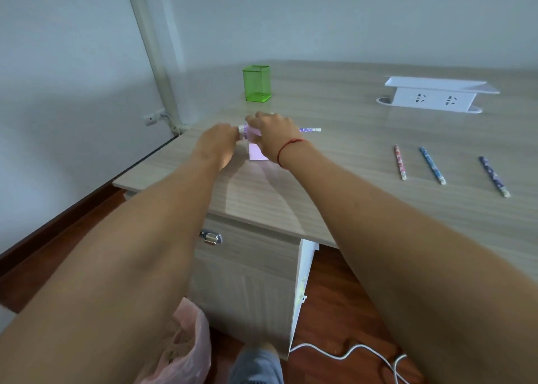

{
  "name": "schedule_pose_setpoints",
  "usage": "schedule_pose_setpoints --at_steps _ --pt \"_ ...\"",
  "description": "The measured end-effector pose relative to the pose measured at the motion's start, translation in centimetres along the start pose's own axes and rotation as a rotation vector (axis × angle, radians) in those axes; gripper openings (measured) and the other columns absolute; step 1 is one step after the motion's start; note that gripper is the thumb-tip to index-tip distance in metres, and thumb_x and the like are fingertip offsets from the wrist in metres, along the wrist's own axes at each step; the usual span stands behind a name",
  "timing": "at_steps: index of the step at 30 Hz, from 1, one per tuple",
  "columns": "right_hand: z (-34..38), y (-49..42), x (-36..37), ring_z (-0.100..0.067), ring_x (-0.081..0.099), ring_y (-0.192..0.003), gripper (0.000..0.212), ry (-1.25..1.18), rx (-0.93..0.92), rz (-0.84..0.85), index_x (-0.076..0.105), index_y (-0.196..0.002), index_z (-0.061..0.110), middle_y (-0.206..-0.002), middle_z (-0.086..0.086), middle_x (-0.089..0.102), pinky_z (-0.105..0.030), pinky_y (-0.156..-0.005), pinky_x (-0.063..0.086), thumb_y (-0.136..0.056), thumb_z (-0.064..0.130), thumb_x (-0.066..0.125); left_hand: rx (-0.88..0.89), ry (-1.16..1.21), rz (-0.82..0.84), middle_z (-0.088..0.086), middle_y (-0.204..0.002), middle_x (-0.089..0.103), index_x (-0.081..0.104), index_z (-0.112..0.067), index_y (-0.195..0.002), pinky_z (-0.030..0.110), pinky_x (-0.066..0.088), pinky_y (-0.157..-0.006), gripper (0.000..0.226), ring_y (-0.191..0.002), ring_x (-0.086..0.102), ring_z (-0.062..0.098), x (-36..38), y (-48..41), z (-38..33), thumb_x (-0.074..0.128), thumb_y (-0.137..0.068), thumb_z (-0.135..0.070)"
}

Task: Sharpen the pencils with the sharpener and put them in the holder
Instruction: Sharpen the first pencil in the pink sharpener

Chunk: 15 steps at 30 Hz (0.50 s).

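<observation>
A pink sharpener (256, 150) stands on the wooden desk (364, 156). My right hand (272, 134) lies over its top and grips it. A purple pencil (309, 130) sticks out of the sharpener's right side, lying level. My left hand (219, 142) closes on the white crank (241, 129) at the sharpener's left end. The green mesh holder (256, 83) stands behind the sharpener, with nothing visible in it. Three pencils lie apart on the desk at the right: a red-patterned one (399, 162), a blue one (432, 165) and a dark purple one (494, 176).
A white socket box (433, 94) sits at the back right of the desk. The desk's left edge runs close beside the sharpener. Below are a drawer cabinet (244, 270), a pink plastic bag (183, 346) and a white cable (349, 351) on the floor.
</observation>
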State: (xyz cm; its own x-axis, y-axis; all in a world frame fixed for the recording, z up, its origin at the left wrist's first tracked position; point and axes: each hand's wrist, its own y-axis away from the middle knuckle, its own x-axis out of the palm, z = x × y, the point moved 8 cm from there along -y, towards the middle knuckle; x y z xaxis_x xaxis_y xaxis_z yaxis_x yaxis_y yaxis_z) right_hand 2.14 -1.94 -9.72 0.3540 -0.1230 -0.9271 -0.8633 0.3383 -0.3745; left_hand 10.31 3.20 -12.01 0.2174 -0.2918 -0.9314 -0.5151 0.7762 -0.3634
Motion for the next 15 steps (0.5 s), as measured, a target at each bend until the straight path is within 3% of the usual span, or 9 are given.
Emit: schedule_pose_setpoints --at_steps 2,5,10,13,15 --pt "-0.1 -0.2 0.4 -0.03 0.053 -0.121 0.031 -0.01 0.006 -0.003 0.051 -0.128 0.016 -0.132 -0.007 0.053 -0.036 -0.089 0.045 -0.098 0.018 0.044 0.037 0.031 -0.098 0.028 -0.108 0.06 0.059 0.001 -0.103 0.046 0.045 -0.076 0.023 -0.101 0.058 0.043 -2.3 -1.1 0.1 0.038 -0.093 -0.004" --pt "-0.1 -0.5 0.6 -0.032 0.055 -0.119 0.03 -0.021 0.025 0.006 0.052 -0.127 0.017 -0.131 -0.008 0.052 -0.037 -0.089 0.046 -0.097 0.018 0.044 0.09 0.073 -0.111 0.029 -0.11 0.056 0.058 0.003 -0.105 0.048 0.044 -0.081 0.03 -0.106 0.054 0.044 -4.7 -1.5 0.2 0.035 -0.1 -0.015" --pt "0.0 -0.3 0.5 -0.032 0.054 -0.12 0.028 -0.022 0.039 0.004 0.054 -0.123 0.015 -0.131 -0.009 0.053 -0.038 -0.09 0.046 -0.097 0.02 0.045 0.029 0.259 -0.238 0.027 -0.107 0.055 0.054 0.003 -0.106 0.044 0.034 -0.081 0.032 -0.104 0.051 0.037 -5.3 1.6 -0.2 0.031 -0.103 -0.019" --pt "0.3 -0.2 0.1 -0.032 0.054 -0.121 0.027 -0.038 0.046 0.012 0.056 -0.121 0.014 -0.13 -0.011 0.054 -0.037 -0.091 0.045 -0.097 0.019 0.044 0.076 0.203 -0.279 0.027 -0.101 0.058 0.056 0.003 -0.104 0.048 0.04 -0.077 0.034 -0.097 0.055 0.04 -4.9 3.3 0.1 0.032 -0.101 -0.021" --pt "0.4 -0.2 -0.4 -0.033 0.054 -0.121 0.028 -0.039 0.047 0.016 0.056 -0.121 0.012 -0.13 -0.012 0.054 -0.038 -0.092 0.044 -0.098 0.021 0.043 0.137 0.115 -0.197 0.024 -0.1 0.06 0.056 0.001 -0.103 0.048 0.044 -0.076 0.028 -0.098 0.057 0.04 -3.0 4.8 -0.4 0.035 -0.098 -0.018"
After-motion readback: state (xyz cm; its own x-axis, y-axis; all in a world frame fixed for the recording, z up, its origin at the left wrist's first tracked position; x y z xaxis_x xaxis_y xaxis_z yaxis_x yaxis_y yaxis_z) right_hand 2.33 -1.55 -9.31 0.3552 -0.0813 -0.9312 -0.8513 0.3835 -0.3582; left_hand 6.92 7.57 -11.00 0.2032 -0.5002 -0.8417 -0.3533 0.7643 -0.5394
